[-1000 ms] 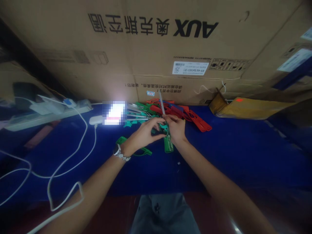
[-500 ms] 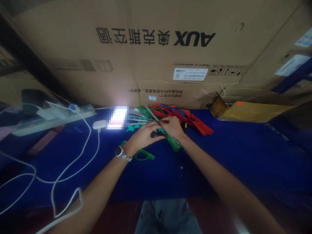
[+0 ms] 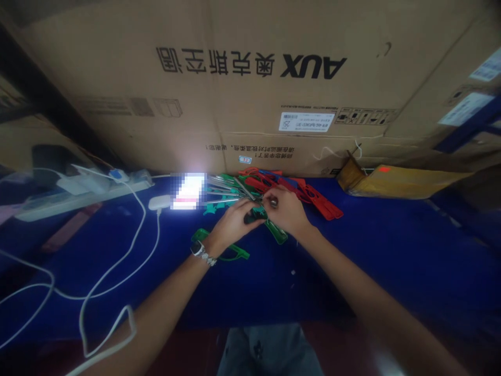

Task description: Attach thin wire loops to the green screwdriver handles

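Note:
My left hand (image 3: 234, 223) and my right hand (image 3: 287, 210) meet over a blue cloth-covered table (image 3: 391, 250). Both are closed on a green-handled tool (image 3: 270, 227) with a thin metal blade; its handle lies low, pointing toward me and to the right. My right hand's fingertips pinch something small and metallic at the tool's top. A second green handle piece (image 3: 229, 253) lies on the cloth just under my left wrist, which wears a watch (image 3: 200, 251). Behind the hands lies a heap of green tools (image 3: 221, 188) and red tools (image 3: 309, 196).
A large cardboard box (image 3: 250, 89) stands along the back. A yellow-brown packet (image 3: 399, 180) lies at the right rear. At the left are a white power strip (image 3: 78, 190), white cables (image 3: 117, 271) and a bright lit device (image 3: 188, 190).
The tool's blade, upright a second ago, has tipped down toward the pile. Both hands have moved slightly away from me along with it.

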`<act>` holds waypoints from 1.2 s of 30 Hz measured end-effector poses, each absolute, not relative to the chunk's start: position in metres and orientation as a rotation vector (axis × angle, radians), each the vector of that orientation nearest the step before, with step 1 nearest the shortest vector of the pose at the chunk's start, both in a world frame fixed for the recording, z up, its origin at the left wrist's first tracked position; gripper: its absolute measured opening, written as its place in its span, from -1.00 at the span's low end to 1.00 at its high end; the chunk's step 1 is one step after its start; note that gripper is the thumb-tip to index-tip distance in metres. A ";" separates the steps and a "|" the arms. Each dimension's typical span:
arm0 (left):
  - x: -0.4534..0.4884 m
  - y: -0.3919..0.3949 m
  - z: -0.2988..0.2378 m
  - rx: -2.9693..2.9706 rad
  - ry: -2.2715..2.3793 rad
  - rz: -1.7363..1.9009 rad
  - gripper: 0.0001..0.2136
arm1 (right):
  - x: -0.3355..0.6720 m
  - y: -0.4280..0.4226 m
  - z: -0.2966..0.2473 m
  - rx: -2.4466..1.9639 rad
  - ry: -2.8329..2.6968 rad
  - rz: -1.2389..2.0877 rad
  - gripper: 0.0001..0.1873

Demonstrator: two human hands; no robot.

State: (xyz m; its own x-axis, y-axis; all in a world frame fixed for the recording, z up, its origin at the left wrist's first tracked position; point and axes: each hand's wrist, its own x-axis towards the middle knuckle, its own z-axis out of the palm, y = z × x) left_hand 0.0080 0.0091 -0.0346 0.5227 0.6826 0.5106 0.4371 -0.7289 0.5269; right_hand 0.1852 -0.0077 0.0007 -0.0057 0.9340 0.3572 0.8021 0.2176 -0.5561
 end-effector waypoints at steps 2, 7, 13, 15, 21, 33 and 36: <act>0.009 0.009 -0.036 2.399 0.956 1.084 -0.75 | 0.188 -0.028 0.000 -1.629 -1.900 0.197 -0.89; 0.012 0.007 -0.037 2.288 1.014 1.162 -0.74 | 0.187 -0.050 -0.008 -1.662 -2.022 0.057 -0.91; 0.012 0.006 -0.033 2.183 1.047 1.122 -0.77 | 0.186 -0.044 -0.019 -1.609 -2.022 -0.009 -0.91; 0.012 0.006 -0.031 2.160 1.050 1.106 -0.78 | 0.187 -0.044 -0.021 -1.562 -2.007 -0.038 -0.91; 0.012 0.007 -0.034 2.065 0.961 1.041 -0.83 | 0.186 -0.044 -0.021 -1.527 -1.988 -0.030 -0.90; 0.002 0.017 -0.033 2.299 0.793 1.037 -0.85 | 0.202 -0.049 -0.016 -1.549 -2.045 0.046 -0.91; 0.001 0.018 -0.033 2.273 0.792 1.027 -0.87 | 0.205 -0.052 -0.015 -1.585 -2.074 0.032 -0.92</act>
